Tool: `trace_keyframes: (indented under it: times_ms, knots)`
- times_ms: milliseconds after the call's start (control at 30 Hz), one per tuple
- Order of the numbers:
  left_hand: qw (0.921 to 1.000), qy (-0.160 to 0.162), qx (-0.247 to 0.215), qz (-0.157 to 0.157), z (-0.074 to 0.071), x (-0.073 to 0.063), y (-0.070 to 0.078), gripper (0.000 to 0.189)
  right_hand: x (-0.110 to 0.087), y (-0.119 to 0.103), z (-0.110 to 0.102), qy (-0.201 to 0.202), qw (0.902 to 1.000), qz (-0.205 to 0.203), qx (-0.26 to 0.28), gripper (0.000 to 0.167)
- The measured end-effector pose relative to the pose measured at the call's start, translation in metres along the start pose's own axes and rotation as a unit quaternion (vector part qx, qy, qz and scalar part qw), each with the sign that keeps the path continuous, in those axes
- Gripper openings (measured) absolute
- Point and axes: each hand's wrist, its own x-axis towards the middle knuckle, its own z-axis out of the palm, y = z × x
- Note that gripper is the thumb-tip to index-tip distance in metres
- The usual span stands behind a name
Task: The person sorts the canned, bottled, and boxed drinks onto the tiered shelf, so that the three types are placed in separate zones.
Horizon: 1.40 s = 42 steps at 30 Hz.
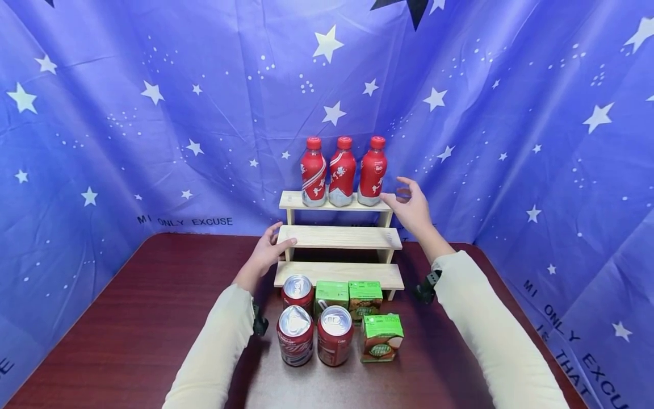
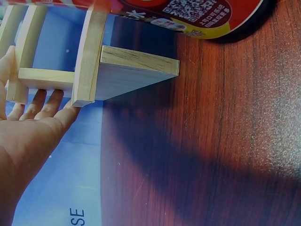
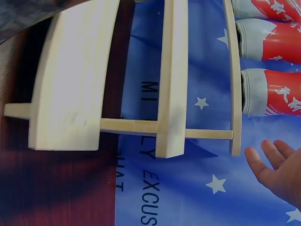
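Note:
A three-tier wooden step shelf (image 1: 339, 237) stands on the table. On its top tier are three red bottles with white bases: a left bottle (image 1: 314, 173), a middle bottle (image 1: 342, 173) and a right bottle (image 1: 372, 173). My left hand (image 1: 265, 250) holds the left end of the middle tier, thumb on the board and fingers along the side, as the left wrist view shows (image 2: 35, 136). Just right of the right bottle is my right hand (image 1: 413, 209), its fingers spread. The right wrist view shows this hand (image 3: 280, 172) apart from the bottles, holding nothing.
In front of the shelf stand three dark red cans, among them a front can (image 1: 334, 336), and three green-topped cartons, one carton (image 1: 382, 339) nearest. A blue star-patterned cloth (image 1: 245, 113) hangs behind and beside the dark red table (image 1: 128, 318).

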Motion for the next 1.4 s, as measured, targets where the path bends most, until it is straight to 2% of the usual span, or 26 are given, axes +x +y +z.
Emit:
trace_keyframes:
  times_ms: [167,433,733,933,1100,1400]
  knots:
    - [1.0000,-0.003,-0.006,-0.005,0.000,-0.001,0.003,0.077,-0.009,0.006,-0.005,-0.017,0.9996,-0.019,-0.016,0.066]
    - [0.9998,-0.009,-0.012,-0.015,0.000,-0.010,0.017,0.077,-0.030,0.015,-0.016,-0.059,0.9970,-0.030,-0.039,0.065]
    - [1.0000,0.000,0.002,-0.003,-0.001,0.000,0.004,0.076,-0.052,0.031,-0.027,-0.093,0.9914,-0.035,-0.086,0.067]
    - [1.0000,0.000,0.000,-0.010,0.000,-0.001,0.002,0.076,-0.071,0.040,-0.031,-0.118,0.9887,-0.052,-0.077,0.059]
    - [1.0000,0.001,0.002,-0.006,0.002,-0.003,0.002,0.075,-0.091,0.046,-0.033,-0.144,0.9852,-0.060,-0.071,0.060]
    - [0.9999,-0.007,-0.001,-0.007,0.003,-0.007,0.007,0.075,-0.121,0.051,-0.041,-0.185,0.9777,-0.090,-0.041,0.051]
